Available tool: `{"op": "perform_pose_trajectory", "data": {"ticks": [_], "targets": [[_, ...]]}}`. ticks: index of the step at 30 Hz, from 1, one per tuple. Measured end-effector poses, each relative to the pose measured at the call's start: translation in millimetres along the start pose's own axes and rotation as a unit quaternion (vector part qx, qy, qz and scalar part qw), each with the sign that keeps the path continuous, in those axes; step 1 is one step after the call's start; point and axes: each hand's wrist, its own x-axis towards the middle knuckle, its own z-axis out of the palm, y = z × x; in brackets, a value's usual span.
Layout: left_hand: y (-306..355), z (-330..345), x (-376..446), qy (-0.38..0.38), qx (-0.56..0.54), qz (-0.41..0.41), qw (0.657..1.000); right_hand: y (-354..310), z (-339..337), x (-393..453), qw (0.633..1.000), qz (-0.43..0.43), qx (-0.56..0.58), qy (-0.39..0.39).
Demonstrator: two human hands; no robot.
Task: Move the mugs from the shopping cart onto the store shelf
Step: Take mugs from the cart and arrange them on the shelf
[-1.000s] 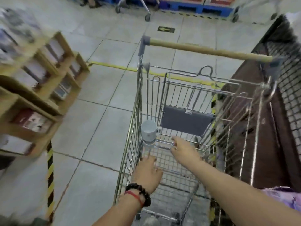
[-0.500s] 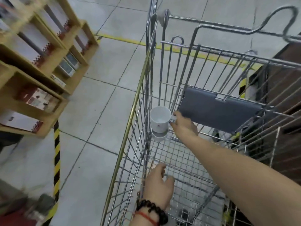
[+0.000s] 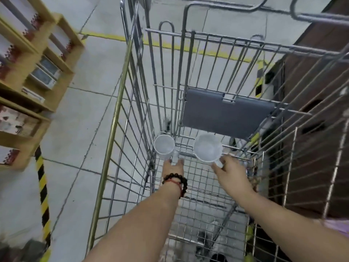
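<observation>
Cart: wire shopping cart point(image 3: 120, 103) fills most of the view, seen from above; a grey plastic flap point(image 3: 222, 114) hangs on its far end wall.
Shelf: wooden store shelf point(image 3: 37, 95) stands to the left across a strip of tiled floor, well apart from both mugs, already carrying boxed goods.
Right mug: the larger-looking white mug point(image 3: 207, 149) is upright, mouth up, above the wire floor at the cart's far end.
Left mug: a second white mug point(image 3: 164, 146) sits in the far left corner, close against the side wires, its handle pointing back toward the person.
Right hand: the right hand point(image 3: 229, 172) is closed on the right mug's handle, fingers pinched round it.
Left hand: the left hand point(image 3: 172, 166), with a bead bracelet point(image 3: 176, 179) at the wrist, has its fingertips at the left mug's handle; I cannot tell whether the grip is closed.
Risk 1: a handle-only pinch could let a mug swing and slip on the way up.
Risk 2: lifting 2 mugs together out of a deep basket may knock 1 on the side wires or rim, most likely the left one in its corner.
</observation>
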Motion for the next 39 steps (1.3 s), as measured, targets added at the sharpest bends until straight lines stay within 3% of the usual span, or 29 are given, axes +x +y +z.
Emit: {"op": "perform_pose_trajectory", "data": {"ticks": [7, 11, 15, 19, 24, 26, 29, 31, 36, 39], "targets": [[10, 34, 27, 0.097, 0.045, 0.026, 0.994, 24, 22, -26, 0.994, 0.092, 0.062, 0.009], [3, 38, 28, 0.133, 0.002, 0.047, 0.990, 26, 25, -40, 0.989, 0.111, 0.088, 0.041], [-3, 13, 15, 0.094, 0.027, 0.063, 0.993, 19, 13, -63, 0.981, 0.138, 0.120, 0.072], [-20, -4, -40, 0.112, 0.082, 0.122, 0.983, 1, -13, -104, 0.951, 0.204, 0.208, 0.104], [-37, -22, -160, 0.001, 0.059, 0.243, 0.968, -30, -86, -185, 0.901, 0.197, 0.304, 0.237], [-30, -31, -223, -0.030, 0.026, 0.324, 0.945, -38, -125, -226, 0.871, 0.183, 0.329, 0.315], [-17, -50, -332, -0.117, 0.047, 0.461, 0.878, -42, -182, -297, 0.827, 0.164, 0.298, 0.448], [-13, -62, -397, -0.189, 0.073, 0.505, 0.839, -39, -215, -348, 0.782, 0.161, 0.303, 0.521], [-38, -83, -550, -0.346, 0.061, 0.640, 0.684, -28, -287, -512, 0.658, 0.145, 0.332, 0.660], [-68, -100, -636, -0.409, 0.059, 0.673, 0.614, -27, -309, -624, 0.578, 0.139, 0.320, 0.738]]}}
